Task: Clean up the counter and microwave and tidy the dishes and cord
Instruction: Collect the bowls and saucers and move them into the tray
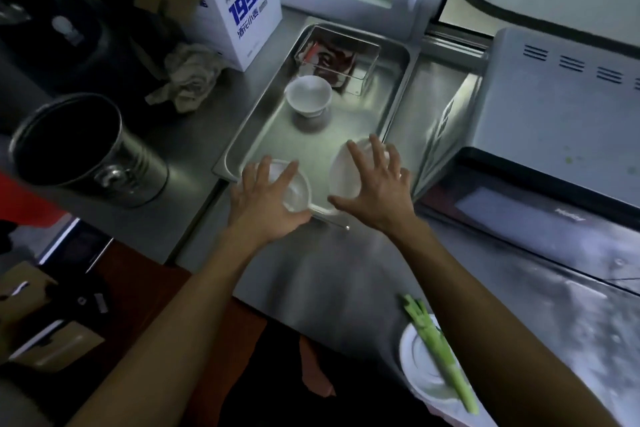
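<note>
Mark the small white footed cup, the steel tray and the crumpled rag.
white footed cup (307, 92): head view, inside of its bowl.
steel tray (398, 87): head view, right wall.
crumpled rag (188, 78): head view, middle of the folds.

Bare tray floor lies open between the white cup and two near bowls.

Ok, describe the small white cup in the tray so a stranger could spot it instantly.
Find the steel tray on the counter, left of the microwave. The footed white cup stands upright mid-tray, before the clear box. Unlike the two bowls nearer the front, no hand touches it.
</note>
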Demonstrator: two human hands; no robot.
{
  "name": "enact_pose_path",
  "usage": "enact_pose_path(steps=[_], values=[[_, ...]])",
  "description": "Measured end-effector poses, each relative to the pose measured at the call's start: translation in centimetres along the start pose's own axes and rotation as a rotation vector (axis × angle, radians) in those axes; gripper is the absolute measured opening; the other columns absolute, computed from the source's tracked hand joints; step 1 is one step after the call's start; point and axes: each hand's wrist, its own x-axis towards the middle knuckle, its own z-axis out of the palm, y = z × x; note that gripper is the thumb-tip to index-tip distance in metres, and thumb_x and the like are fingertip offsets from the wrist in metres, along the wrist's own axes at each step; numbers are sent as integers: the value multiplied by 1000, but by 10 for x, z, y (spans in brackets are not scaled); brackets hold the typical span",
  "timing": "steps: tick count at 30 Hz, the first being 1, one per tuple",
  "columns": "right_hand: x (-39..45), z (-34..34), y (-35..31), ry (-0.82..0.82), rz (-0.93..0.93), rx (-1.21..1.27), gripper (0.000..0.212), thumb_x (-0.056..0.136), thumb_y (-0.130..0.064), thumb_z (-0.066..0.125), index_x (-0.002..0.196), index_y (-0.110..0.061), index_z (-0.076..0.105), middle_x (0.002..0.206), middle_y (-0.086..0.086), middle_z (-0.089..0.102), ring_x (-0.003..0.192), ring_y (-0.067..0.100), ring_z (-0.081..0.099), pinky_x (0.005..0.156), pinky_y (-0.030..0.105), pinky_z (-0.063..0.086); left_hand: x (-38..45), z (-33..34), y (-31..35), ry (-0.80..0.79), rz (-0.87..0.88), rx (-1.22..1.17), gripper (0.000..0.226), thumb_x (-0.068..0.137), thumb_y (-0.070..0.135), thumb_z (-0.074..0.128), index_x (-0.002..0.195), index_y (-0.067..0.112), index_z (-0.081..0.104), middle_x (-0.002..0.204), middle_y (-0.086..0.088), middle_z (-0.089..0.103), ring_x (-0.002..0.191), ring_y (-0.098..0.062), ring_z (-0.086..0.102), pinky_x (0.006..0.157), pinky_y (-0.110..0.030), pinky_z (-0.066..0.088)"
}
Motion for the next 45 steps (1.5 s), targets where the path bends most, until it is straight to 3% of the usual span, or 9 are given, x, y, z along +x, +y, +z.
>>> enact_pose_path(steps=[10, 16, 22, 26, 29, 34, 39, 45], values=[[71, 46, -55, -183, 115, -42, 113, 69, -79, 64, 155, -41, 1, 166, -2, -11, 152, 36, -5, 116, 67, 18, 81, -19, -65, -98, 72, -55, 99, 64, 79, 57, 147, 56, 8, 163, 2, 7, 148, -29, 3, 112, -62, 19], [96, 83, -67, -294, 180, -73, 113, 70, -82, 61, 156, -39, 2, 167, 3, -10, 151, 40, -2, 112, 68, 25, 113, -14, -79, -166, 164, -76, 100, 64, 87, 47, 150, 54, 7, 164, 3, 3, 150, -31, 1, 112, -65, 18], [112, 99, -66, -363, 259, -80, 112, 71, -84, 57, 156, -40, -1, 166, 3, -13, 151, 40, -6, 113, 67, 21, 135, -7, -80, -252, 226, -61, 100, 67, 85, 53, 149, 52, 6, 164, 4, 0, 151, -30, -4, 114, -65, 14], [121, 106, -64, -387, 288, -18, 113, 71, -85, 58, 155, -42, -3, 166, 1, -18, 151, 38, -13, 116, 67, 12, 147, -13, -75, -299, 235, -78, 108, 56, 93, 33, 151, 49, 9, 164, 3, 0, 151, -30, -4, 115, -63, 13], [127, 111, -63, -383, 295, 11, 112, 72, -84, 59, 155, -41, -2, 165, 1, -19, 151, 37, -15, 116, 67, 9, 155, -16, -74, -310, 233, -79, 111, 53, 95, 28, 152, 48, 11, 164, 1, 0, 151, -30, -5, 115, -63, 12], [134, 105, -60, -378, 252, 17, 99, 83, -75, 55, 157, -38, 1, 166, 3, -19, 152, 34, -17, 119, 62, 6, 167, -9, -74, -286, 271, -58, 102, 69, 87, 52, 152, 48, 8, 164, 2, -1, 151, -30, -5, 115, -64, 11], [117, 82, -49, -213, 248, 31, 69, 101, -48, 44, 158, -31, 10, 167, 6, -7, 154, 30, -8, 123, 54, 12, 173, 5, -58, -275, 309, -89, 102, 71, 75, 65, 151, 48, 8, 164, 3, 0, 151, -30, -5, 116, -66, 12], [93, 56, -36, -109, 295, 69, 62, 101, -37, 46, 156, -26, 22, 167, 9, 8, 154, 30, 4, 122, 49, 13, 170, 30, -29, -290, 404, -17, 102, 69, 75, 62, 151, 47, 8, 164, -2, 3, 150, -36, 3, 113, -68, 17]])
